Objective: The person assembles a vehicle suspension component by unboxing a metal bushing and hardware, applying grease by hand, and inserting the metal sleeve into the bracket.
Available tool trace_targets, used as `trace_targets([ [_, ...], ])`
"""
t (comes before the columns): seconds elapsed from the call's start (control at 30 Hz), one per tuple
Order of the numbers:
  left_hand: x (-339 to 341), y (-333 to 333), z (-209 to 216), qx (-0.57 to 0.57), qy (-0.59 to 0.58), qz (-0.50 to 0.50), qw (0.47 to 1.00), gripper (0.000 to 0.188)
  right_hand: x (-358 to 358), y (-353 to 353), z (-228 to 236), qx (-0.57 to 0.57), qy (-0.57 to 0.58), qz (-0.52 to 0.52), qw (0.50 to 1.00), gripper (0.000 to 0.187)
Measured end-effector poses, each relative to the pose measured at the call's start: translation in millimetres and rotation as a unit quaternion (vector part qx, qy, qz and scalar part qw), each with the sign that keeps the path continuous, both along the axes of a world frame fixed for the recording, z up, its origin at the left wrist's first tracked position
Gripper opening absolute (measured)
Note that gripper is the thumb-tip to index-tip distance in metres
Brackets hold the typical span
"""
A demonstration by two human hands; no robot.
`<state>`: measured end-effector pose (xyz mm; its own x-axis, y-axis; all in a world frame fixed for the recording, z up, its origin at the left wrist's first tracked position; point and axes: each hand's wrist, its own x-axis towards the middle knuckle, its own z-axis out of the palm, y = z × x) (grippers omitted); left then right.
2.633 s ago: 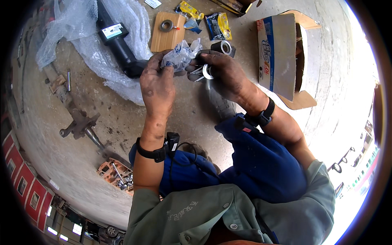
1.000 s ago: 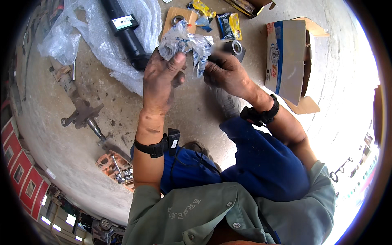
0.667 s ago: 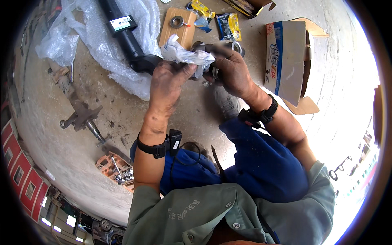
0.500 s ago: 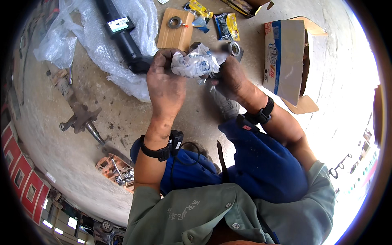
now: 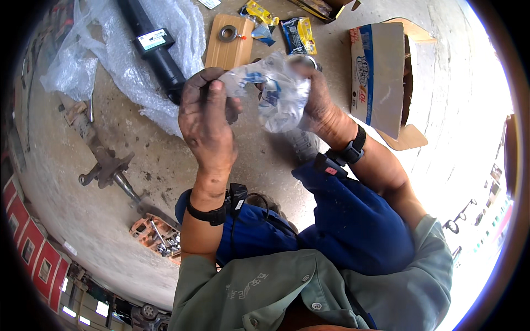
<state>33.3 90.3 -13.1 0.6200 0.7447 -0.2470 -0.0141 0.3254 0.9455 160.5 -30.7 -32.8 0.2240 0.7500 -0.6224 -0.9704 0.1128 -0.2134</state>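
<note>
Concrete workshop floor (image 5: 138, 165), parts scattered. Left hand (image 5: 205, 118) pinches crumpled plastic bag (image 5: 276, 91) corner; right hand (image 5: 317, 102) grips opposite side, bag stretched between, mid-air. Contents unclear; unpacking seemingly unfinished.

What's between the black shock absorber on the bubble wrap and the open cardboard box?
Head view: a tan cardboard slab carrying a metal bearing ring, then the crumpled clear plastic bag held by both hands, left hand and right hand.

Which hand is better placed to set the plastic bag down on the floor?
Probably the left hand: it pinches the crumpled plastic bag by its edge, in plain sight. The right hand is mostly hidden behind the bag, so whether it holds anything more cannot be told.
</note>
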Motion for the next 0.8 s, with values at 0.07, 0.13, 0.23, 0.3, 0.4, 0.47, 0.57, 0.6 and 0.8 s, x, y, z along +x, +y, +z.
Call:
trace_targets([
  [0.07,-8,18,-21,-0.235,-0.053,0.024,0.97,0.02,9,-4,-10,0.09,-0.058,0.035,0.994,0.035],
  [0.13,-13,26,-31,-0.255,0.011,0.051,0.966,0.021,10,-3,-8,0.04,-0.039,0.047,0.997,0.037],
  [0.23,-22,39,-54,-0.357,-0.069,-0.037,0.931,0.02,15,-7,-9,0.069,-0.022,0.053,0.996,0.039],
  [0.3,-20,50,-95,-0.436,-0.332,-0.225,0.806,0.023,17,-9,-11,0.08,-0.012,0.067,0.994,0.04],
  [0.4,-46,75,-155,-0.621,-0.319,-0.298,0.651,0.05,25,-14,-4,0.1,0.008,0.07,0.992,0.037],
  [0.47,-34,70,-146,-0.644,-0.275,-0.248,0.669,0.055,30,-18,-6,0.071,-0.087,0.083,0.99,0.034],
  [0.57,-20,52,-108,-0.547,-0.222,-0.073,0.804,0.047,30,-16,4,0.033,-0.061,0.088,0.994,0.03],
  [0.6,-17,40,-90,-0.487,-0.201,0.037,0.849,0.048,32,-18,2,0.046,-0.042,0.094,0.994,0.028],
  [0.8,-30,46,-89,-0.453,-0.197,-0.064,0.867,0.027,52,-29,-5,0.046,0.068,0.045,0.996,0.03],
])
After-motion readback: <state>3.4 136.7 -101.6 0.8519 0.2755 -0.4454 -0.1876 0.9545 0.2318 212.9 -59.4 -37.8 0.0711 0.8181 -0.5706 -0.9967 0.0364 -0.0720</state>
